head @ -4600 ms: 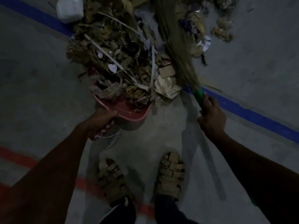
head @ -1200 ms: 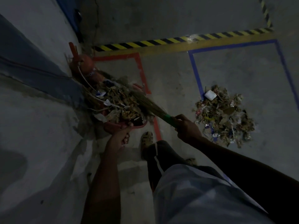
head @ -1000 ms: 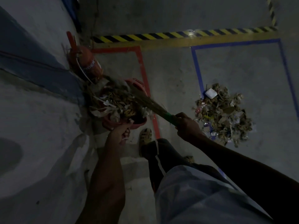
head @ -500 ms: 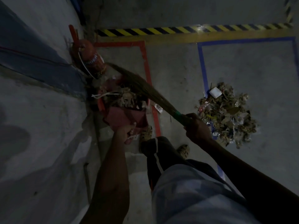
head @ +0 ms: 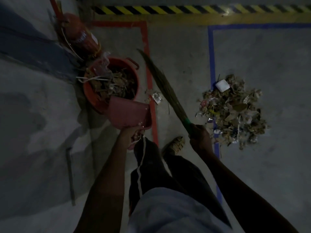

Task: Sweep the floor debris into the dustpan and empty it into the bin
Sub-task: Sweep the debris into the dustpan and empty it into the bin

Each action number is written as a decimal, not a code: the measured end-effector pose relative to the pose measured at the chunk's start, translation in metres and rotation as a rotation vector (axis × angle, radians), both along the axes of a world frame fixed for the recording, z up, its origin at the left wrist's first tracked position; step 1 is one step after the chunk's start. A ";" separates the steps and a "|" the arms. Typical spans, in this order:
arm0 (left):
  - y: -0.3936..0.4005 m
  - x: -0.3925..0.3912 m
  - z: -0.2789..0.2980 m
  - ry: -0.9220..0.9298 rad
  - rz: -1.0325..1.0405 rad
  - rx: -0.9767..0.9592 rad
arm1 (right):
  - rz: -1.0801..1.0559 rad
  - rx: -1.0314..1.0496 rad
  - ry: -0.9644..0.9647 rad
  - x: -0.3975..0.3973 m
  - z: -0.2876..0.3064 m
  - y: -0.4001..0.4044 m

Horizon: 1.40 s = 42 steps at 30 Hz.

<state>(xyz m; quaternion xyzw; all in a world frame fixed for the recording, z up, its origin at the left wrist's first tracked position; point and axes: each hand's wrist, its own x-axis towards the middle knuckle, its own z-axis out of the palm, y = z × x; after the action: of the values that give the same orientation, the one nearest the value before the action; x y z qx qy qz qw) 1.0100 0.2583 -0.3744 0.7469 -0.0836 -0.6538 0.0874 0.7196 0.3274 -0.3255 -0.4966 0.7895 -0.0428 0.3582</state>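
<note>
Head view, the only one. Dim light throughout.

Just left of frame centre: pink dustpan (head: 128,113), tipped with its mouth toward the orange bin (head: 94,98), front lip at or over the near rim. Gripped by its handle in the left hand (head: 133,133), fingers curled round it. Looks emptied or nearly so; no debris visible on the pan face. Probably light, rigid plastic, easily carried one-handed by the handle, though apt to spill sideways if tilted while loaded.

Right of centre: right hand (head: 199,133) wrapped round the green-bound neck of the grass broom (head: 164,84), bristles slanting up toward upper centre, tip clear of the bin. Likely light and springy; best held at the bound neck, as now.

Bin in the centre-left, close to full: dry leaves, paper strips, a crumpled clear wrapper poking above the rim. Little room left, by the look of it.

On the floor between bin and broom: a few stray scraps (head: 157,97) beside the red tape line (head: 149,78).

Right of frame: large debris pile (head: 234,111), leaves, wrappers, a white square piece on top, straddling the blue tape line (head: 212,64). Loose, featherweight, prone to scatter. Well apart from the dustpan; not yet collected.
</note>
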 end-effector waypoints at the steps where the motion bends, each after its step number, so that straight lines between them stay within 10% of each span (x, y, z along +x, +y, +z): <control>1: 0.007 -0.017 -0.004 -0.019 0.027 -0.023 | -0.013 -0.002 -0.035 -0.010 -0.011 0.007; 16: 0.096 -0.114 -0.285 -0.384 0.244 -0.272 | 0.029 0.071 -0.206 -0.074 -0.298 0.029; 29: 0.137 -0.099 -0.348 -0.524 0.152 -0.358 | 0.332 0.082 -0.236 -0.009 -0.429 0.031; 42: 0.090 -0.119 -0.343 -0.457 -0.044 -0.363 | -0.038 0.149 0.083 -0.101 -0.426 0.090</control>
<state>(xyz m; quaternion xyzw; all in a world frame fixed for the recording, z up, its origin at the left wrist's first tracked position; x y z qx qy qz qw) 0.8909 0.3487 -0.7174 0.8451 -0.2329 -0.4447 0.1840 0.6187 0.4172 -0.7511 -0.4549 0.8139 0.0302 0.3603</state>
